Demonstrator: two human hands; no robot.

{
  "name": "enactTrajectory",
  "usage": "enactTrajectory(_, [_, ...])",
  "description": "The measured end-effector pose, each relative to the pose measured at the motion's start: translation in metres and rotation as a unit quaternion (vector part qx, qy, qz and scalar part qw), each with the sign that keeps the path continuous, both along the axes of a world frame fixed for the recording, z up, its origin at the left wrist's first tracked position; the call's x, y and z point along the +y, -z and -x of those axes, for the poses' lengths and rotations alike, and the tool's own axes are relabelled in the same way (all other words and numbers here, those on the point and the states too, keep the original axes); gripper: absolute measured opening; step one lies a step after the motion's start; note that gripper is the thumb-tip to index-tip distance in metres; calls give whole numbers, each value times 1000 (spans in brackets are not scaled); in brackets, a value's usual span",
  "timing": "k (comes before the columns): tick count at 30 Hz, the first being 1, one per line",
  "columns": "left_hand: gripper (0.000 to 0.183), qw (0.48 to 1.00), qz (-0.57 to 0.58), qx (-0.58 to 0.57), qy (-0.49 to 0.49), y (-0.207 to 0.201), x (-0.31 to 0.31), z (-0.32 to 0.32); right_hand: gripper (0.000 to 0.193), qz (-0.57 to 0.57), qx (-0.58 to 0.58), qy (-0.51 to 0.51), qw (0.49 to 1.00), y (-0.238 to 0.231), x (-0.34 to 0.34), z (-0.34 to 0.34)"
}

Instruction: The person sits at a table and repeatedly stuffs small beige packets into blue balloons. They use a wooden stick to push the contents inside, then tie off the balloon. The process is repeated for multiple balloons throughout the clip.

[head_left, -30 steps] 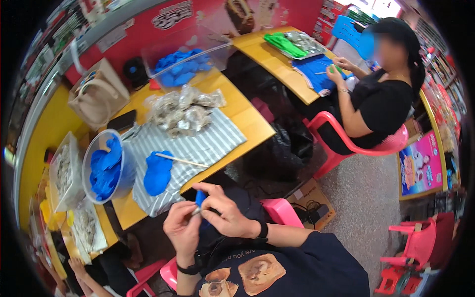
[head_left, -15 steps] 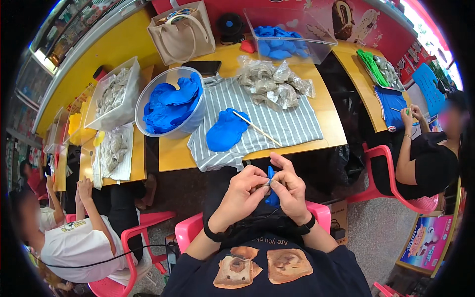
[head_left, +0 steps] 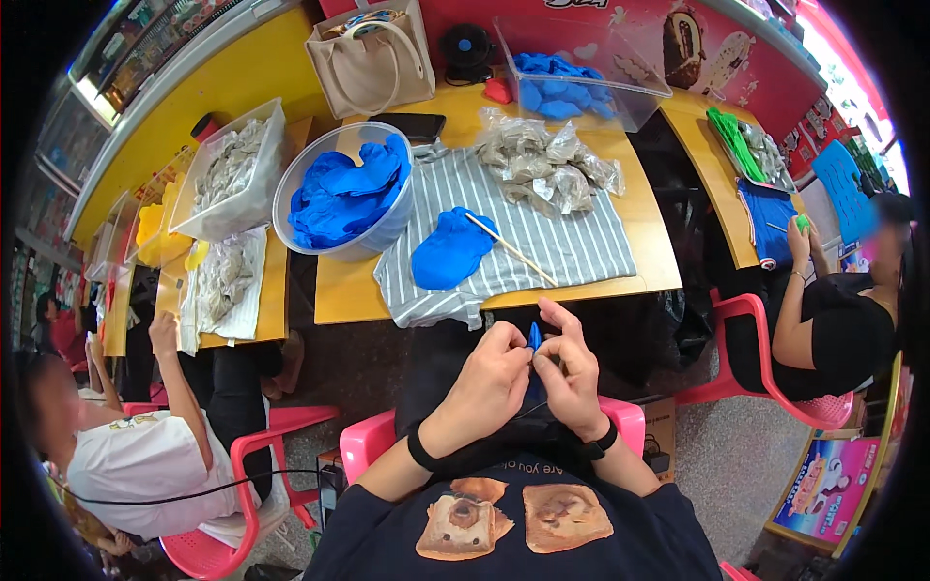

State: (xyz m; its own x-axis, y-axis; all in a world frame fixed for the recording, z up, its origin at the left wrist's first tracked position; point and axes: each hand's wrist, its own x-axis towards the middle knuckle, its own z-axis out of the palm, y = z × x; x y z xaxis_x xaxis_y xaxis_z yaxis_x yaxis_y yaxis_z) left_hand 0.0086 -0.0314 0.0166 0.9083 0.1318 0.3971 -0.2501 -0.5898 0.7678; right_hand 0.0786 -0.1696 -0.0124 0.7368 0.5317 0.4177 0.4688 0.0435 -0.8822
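Left hand: the left hand (head_left: 489,378) sits low in the centre of the frame, over the person's lap, fingers pinched around a small blue piece (head_left: 534,337).
Right hand: the right hand (head_left: 572,373) meets it from the other side, thumb and fingers closed on the same blue piece; the two hands touch.
Blue piece: only its tip shows between the fingertips, just below the table edge; what it is I cannot tell.
Table: a yellow table (head_left: 334,290) fills the upper middle, covered in part by a striped grey cloth (head_left: 572,242).
On the cloth: a blue fabric bundle (head_left: 451,248) with a thin wooden stick (head_left: 511,250) just beside it, and a heap of clear packets (head_left: 544,169) further up.
Left of the cloth: a round clear tub (head_left: 291,194) full of blue fabric.
Upper frame: a beige handbag (head_left: 373,60) and a clear box (head_left: 620,82) holding more blue pieces.
Others: one person seated at lower left, another at right, each at a neighbouring table.
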Motion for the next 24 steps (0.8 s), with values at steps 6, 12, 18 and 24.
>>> enactTrajectory(6, [12, 993, 22, -47, -104, 8, -8, -3, 6, 4, 20, -27, 999, 0, -1, -2])
enactTrajectory(12, [16, 983, 114, -24, -144, 22, -12, -8, 2, -53, 173, -59, 982, 6, -5, -2])
enactTrajectory(18, [16, 859, 498, 112, 46, 19, 8, -3, 5, -139, 256, -87, 953, -5, -8, -1])
enactTrajectory(24, [40, 749, 630, 125, 161, 37, 10, -6, 7, -231, 372, -133, 889, -6, -6, -3])
